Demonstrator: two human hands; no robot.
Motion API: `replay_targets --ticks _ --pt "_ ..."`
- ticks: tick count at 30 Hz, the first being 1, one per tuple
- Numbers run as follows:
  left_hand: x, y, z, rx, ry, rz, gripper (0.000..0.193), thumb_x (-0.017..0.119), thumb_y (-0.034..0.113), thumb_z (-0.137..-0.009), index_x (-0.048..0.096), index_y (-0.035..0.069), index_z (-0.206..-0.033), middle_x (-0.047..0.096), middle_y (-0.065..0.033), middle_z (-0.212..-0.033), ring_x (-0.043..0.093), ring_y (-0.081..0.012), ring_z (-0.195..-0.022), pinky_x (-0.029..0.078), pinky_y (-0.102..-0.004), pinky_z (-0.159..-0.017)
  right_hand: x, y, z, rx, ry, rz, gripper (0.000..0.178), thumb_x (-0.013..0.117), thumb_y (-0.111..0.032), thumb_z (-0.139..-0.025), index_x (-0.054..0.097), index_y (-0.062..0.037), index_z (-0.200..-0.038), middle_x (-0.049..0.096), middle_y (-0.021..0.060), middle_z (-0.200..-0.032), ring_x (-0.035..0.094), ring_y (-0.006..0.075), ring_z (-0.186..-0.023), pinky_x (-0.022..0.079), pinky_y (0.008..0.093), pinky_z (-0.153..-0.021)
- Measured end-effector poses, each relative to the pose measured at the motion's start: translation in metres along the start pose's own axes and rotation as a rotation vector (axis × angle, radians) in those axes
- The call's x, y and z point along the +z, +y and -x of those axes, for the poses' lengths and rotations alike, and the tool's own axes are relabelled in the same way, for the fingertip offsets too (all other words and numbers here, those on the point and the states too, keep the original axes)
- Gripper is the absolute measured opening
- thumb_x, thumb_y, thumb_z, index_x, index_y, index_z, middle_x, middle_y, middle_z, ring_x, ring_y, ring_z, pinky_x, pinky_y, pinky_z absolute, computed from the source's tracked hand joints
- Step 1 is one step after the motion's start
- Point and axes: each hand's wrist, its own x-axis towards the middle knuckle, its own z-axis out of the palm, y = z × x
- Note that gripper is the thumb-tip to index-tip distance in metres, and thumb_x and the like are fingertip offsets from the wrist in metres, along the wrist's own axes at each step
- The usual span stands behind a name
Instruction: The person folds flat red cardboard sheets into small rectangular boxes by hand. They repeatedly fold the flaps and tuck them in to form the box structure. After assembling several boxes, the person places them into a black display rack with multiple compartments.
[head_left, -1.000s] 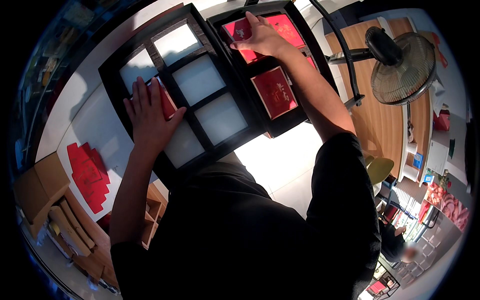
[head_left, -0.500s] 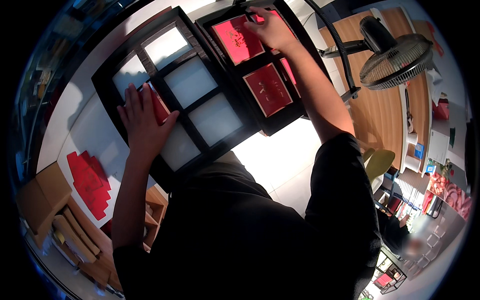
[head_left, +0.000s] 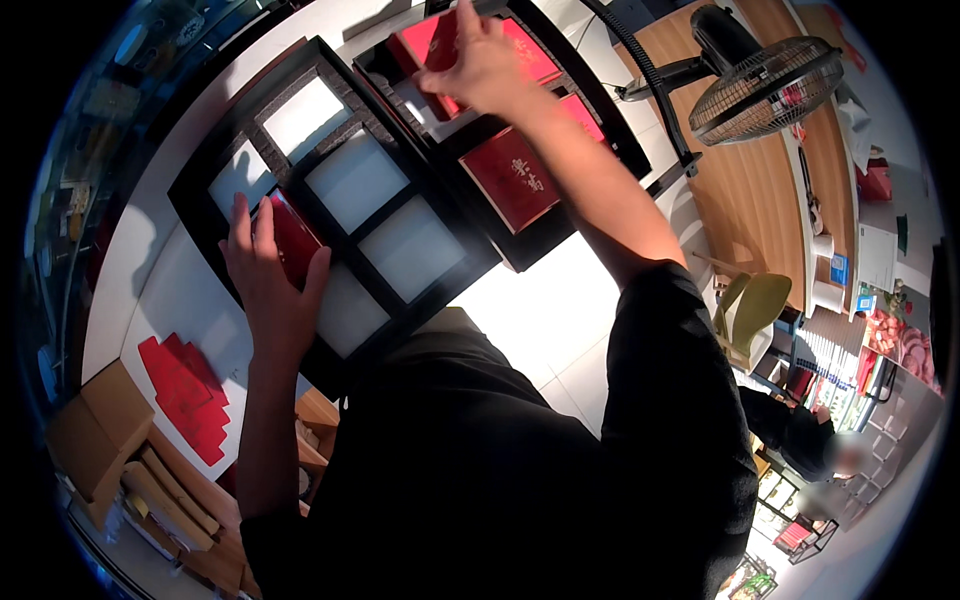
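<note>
In a black divided case (head_left: 365,228) at the left, my left hand (head_left: 262,285) grips a small red box (head_left: 294,240), fingers on one side and thumb on the other. The box sits tilted in a compartment; the other compartments show pale pads. At the upper middle, my right hand (head_left: 485,75) is closed on another red box (head_left: 412,42), tilted and raised from a second black case (head_left: 515,250). A pale compartment floor shows beneath it. Further red boxes remain in that case, one with gold lettering (head_left: 510,185) just below my right wrist.
A black fan (head_left: 765,90) on an arm and a bent black tube (head_left: 655,75) stand right of the cases. Flat red cardboard pieces (head_left: 188,400) lie on the white surface at left, near a cardboard box (head_left: 100,430). A green chair (head_left: 755,315) and a person (head_left: 800,435) are farther right.
My right hand has drawn a red box up out of its compartment and leftward, baring the pale floor. My left hand stays on its red box. The whole view has shifted slightly.
</note>
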Motion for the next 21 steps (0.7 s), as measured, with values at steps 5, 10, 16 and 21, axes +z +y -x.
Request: replay_targets --ticks 5,10,16,21 --pt "-0.031 0.032 -0.014 -0.316 -0.078 0.985 0.079 0.056 0.044 -0.087 0.020 0.002 -0.142 0.034 -0.0233 -0.140 0.042 -0.0343 -0.125 0.035 -0.0456 -0.102 -0.088 -0.039 0.046 -0.707 -0.068 -0.097 0.093 0.073 -0.030 -0.067 0.023 -0.0047 -0.142 0.046 0.0222 -0.126 0.046 0.0369 -0.117 0.039 0.0412 -0.098" --pt "-0.048 0.056 -0.015 -0.457 -0.373 1.276 0.067 0.061 0.030 -0.082 0.031 0.002 -0.136 0.048 -0.0122 -0.128 0.050 -0.0211 -0.115 0.041 -0.0332 -0.094 -0.064 -0.082 0.128 -0.967 -0.076 -0.061 0.077 0.069 -0.010 -0.075 0.032 -0.0210 -0.141 0.045 0.0134 -0.132 0.044 0.0313 -0.122 0.029 0.0535 -0.106" --pt "-0.031 0.067 0.005 -0.298 0.357 1.011 0.058 0.061 0.022 -0.080 0.040 -0.002 -0.128 0.048 -0.0127 -0.120 0.050 -0.0229 -0.109 0.042 -0.0341 -0.091 -0.061 -0.087 0.174 -0.475 -0.012 -0.600 0.111 0.081 -0.029 -0.066 0.008 -0.0091 -0.147 0.004 0.0271 -0.149 0.009 0.0454 -0.137 0.015 0.0579 -0.109" --pt "-0.001 0.067 0.043 -0.356 0.272 0.844 0.057 0.065 0.024 -0.081 0.039 -0.001 -0.125 0.052 -0.0170 -0.116 0.056 -0.0283 -0.104 0.046 -0.0364 -0.088 -0.021 -0.125 0.195 -0.012 -0.227 -1.513 0.107 0.072 -0.022 -0.078 -0.008 -0.0026 -0.145 0.027 0.0181 -0.142 0.032 0.0279 -0.130 0.025 0.0388 -0.107"
